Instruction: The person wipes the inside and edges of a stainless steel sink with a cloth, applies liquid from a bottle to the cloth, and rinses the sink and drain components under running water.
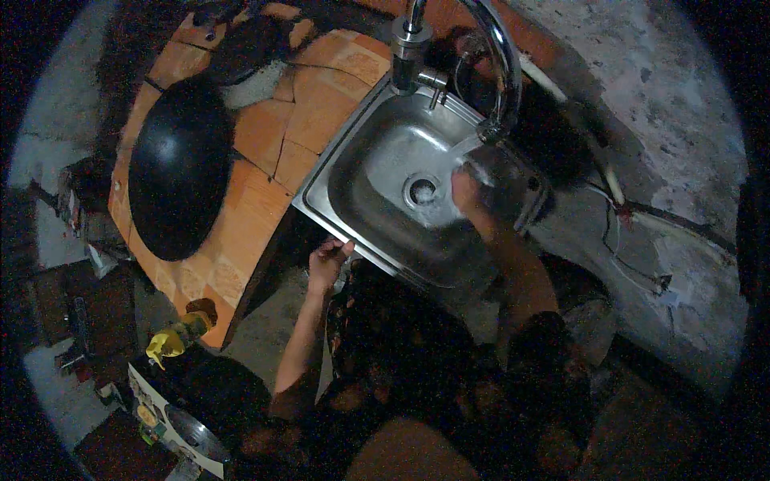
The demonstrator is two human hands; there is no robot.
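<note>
Lower left of frame: one flat printed package point(164, 425), white ground with small coloured pictures along its face, long edge running diagonally toward the bottom centre. Its right end is partly covered by a round grey metal lid point(192, 433). No other packages, labels, signs or screens discernible; scene dim, far-left clutter too dark to resolve.

Steel sink point(385, 144), set in orange counter point(265, 128)

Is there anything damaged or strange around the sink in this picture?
Yes. Loose wires hang bare across the rough grey wall right of the steel sink, close to the tap. The orange tiled counter shows cracks near the black wok.
</note>
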